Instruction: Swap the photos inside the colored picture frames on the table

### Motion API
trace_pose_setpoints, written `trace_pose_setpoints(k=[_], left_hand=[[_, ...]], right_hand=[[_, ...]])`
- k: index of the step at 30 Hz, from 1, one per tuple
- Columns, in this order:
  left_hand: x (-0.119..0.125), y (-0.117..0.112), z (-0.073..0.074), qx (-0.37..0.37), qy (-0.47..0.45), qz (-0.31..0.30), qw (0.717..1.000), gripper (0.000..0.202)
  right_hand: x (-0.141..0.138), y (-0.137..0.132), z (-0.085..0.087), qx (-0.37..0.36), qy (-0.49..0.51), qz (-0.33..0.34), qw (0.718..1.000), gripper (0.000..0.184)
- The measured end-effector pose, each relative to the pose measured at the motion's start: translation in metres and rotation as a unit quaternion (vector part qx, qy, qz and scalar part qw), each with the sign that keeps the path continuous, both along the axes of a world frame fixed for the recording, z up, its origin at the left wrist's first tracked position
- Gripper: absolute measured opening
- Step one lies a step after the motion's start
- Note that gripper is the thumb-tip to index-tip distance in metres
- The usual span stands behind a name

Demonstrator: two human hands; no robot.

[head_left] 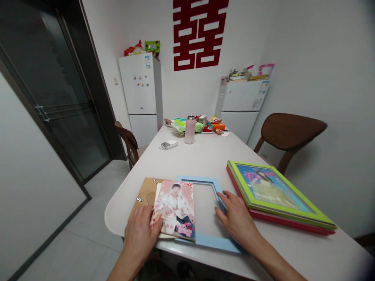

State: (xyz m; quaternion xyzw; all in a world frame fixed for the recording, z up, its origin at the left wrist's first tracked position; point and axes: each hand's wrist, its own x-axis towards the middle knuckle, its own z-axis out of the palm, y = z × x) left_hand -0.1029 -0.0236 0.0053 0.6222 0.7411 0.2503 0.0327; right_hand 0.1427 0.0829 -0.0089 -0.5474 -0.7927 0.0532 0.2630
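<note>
hands come in at the bottom of the view, the left hand [140,230] at 7 o'clock and the right hand [237,220] at 5 o'clock. the left fingers [146,216] lie close together across the edge of a photo print [174,208], though i cannot tell whether they grip it or only press on it. the right fingers [225,197] are slightly spread, their tips on the inner edge of a blue picture frame [205,242], with no firm grip that i can make out.

two white fridges [140,84] [240,95] stand at 12 o'clock, past the far end of a white tabletop [205,156]. a green frame [281,210] sits on a red frame [293,221] at 3 o'clock, just beside the right hand, so that hand has little room to swing outward. the blue frame lies flat at 6 o'clock, its lower bar near the tabletop's front edge. a brown backing board [146,193] lies at its left, and the print rests on that board between the hands, overlapping the frame's left side. light, even pressure should keep the print from sliding. a pink bottle [190,130] stands far off at 12 o'clock.
</note>
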Motion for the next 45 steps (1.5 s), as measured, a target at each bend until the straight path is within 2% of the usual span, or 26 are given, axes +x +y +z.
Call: trace_pose_setpoints(k=[2, 4, 6, 8, 10, 11, 13, 15, 17, 19, 22, 24, 26, 28, 31, 32, 34, 36, 39, 42, 45], left_hand=[[0.004, -0.001, -0.001, 0.022, 0.009, -0.055, 0.998, 0.037], [0.011, -0.003, -0.003, 0.023, 0.002, -0.123, 0.992, 0.047], [0.019, -0.004, -0.005, 0.003, -0.003, -0.175, 0.985, 0.056], [0.027, -0.004, -0.006, -0.021, 0.0, -0.203, 0.979, 0.062], [0.034, -0.003, -0.006, -0.028, 0.008, -0.21, 0.977, 0.065], [0.037, -0.001, -0.006, -0.019, 0.012, -0.209, 0.978, 0.065], [0.042, 0.004, -0.004, 0.018, 0.017, -0.205, 0.978, 0.067], [0.045, 0.01, -0.001, 0.078, 0.016, -0.203, 0.976, 0.065], [0.048, 0.016, 0.003, 0.148, 0.002, -0.199, 0.969, 0.063], [0.05, 0.021, 0.007, 0.207, -0.023, -0.197, 0.958, 0.061], [0.056, 0.026, 0.014, 0.252, -0.102, -0.197, 0.942, 0.056], [0.061, 0.028, 0.018, 0.261, -0.206, -0.157, 0.93, 0.047], [0.067, 0.03, 0.02, 0.258, -0.348, -0.083, 0.897, 0.037], [0.074, 0.032, 0.019, 0.239, -0.487, -0.036, 0.839, 0.034], [0.081, 0.034, 0.014, 0.189, -0.618, -0.046, 0.761, 0.043], [0.081, 0.035, 0.013, 0.173, -0.642, -0.055, 0.745, 0.047], [0.079, 0.037, 0.011, 0.145, -0.668, -0.064, 0.727, 0.051], [0.074, 0.039, 0.009, 0.108, -0.649, -0.071, 0.75, 0.051], [0.069, 0.041, 0.005, 0.067, -0.576, -0.085, 0.81, 0.047], [0.069, 0.039, 0.0, 0.051, -0.49, -0.105, 0.864, 0.044], [0.072, 0.036, -0.007, 0.029, -0.328, -0.141, 0.934, 0.046]], right_hand=[[-0.015, -0.005, 0.003, -0.057, 0.09, 0.032, 0.994, 0.046], [-0.034, -0.007, 0.005, -0.169, 0.197, 0.062, 0.964, 0.052], [-0.054, -0.007, 0.005, -0.29, 0.292, 0.091, 0.907, 0.055], [-0.07, -0.006, 0.006, -0.372, 0.368, 0.12, 0.844, 0.053], [-0.08, -0.006, 0.013, -0.404, 0.425, 0.14, 0.798, 0.046], [-0.082, -0.006, 0.018, -0.401, 0.446, 0.144, 0.787, 0.042], [-0.085, -0.01, 0.032, -0.369, 0.473, 0.146, 0.786, 0.035], [-0.084, -0.015, 0.049, -0.322, 0.482, 0.142, 0.802, 0.032], [-0.083, -0.019, 0.065, -0.281, 0.487, 0.141, 0.815, 0.031], [-0.082, -0.021, 0.076, -0.259, 0.498, 0.15, 0.814, 0.032], [-0.079, -0.022, 0.078, -0.264, 0.518, 0.161, 0.798, 0.041], [-0.075, -0.021, 0.07, -0.27, 0.516, 0.141, 0.8, 0.048], [-0.069, -0.019, 0.058, -0.28, 0.511, 0.088, 0.808, 0.052], [-0.062, -0.016, 0.045, -0.321, 0.527, 0.052, 0.785, 0.05], [-0.054, -0.012, 0.032, -0.364, 0.601, 0.054, 0.71, 0.043], [-0.05, -0.01, 0.031, -0.353, 0.623, 0.05, 0.696, 0.042], [-0.042, -0.005, 0.03, -0.329, 0.637, 0.024, 0.697, 0.048], [-0.033, 0.001, 0.029, -0.329, 0.61, -0.009, 0.72, 0.057], [-0.019, 0.01, 0.023, -0.327, 0.551, -0.044, 0.766, 0.068], [-0.012, 0.018, 0.012, -0.307, 0.479, -0.038, 0.821, 0.067], [-0.011, 0.027, 0.004, -0.282, 0.399, -0.035, 0.872, 0.06]])
